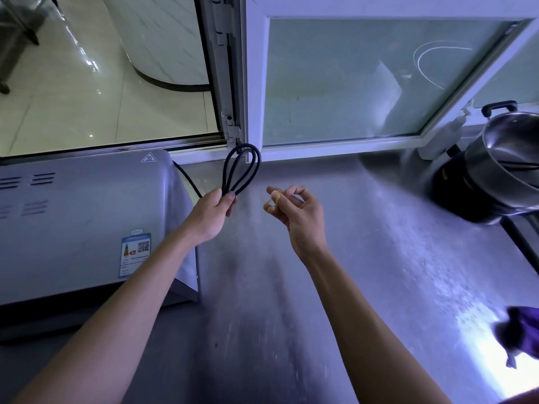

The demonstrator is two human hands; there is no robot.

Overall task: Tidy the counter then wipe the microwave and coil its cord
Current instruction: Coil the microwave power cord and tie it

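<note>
Black cord [241,167], looped, gripped upright in left hand [211,212] beside microwave [84,217], above steel counter [364,258]. Right hand [297,217] pinches yellow rubber band [272,199] between curled fingers.

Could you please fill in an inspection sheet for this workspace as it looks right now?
Surface: steel counter, streaked, bare in the middle.
Job's things: microwave at left, seen from above; purple cloth at the right edge.
Clutter: steel pot at far right.
Grippers: left hand grips the looped cord; right hand pinches a yellow rubber band.
Cables: black cord folded in loops, one strand running behind the microwave.
Surroundings: window frame with frosted pane; tiled floor beyond the opening at left.
</note>
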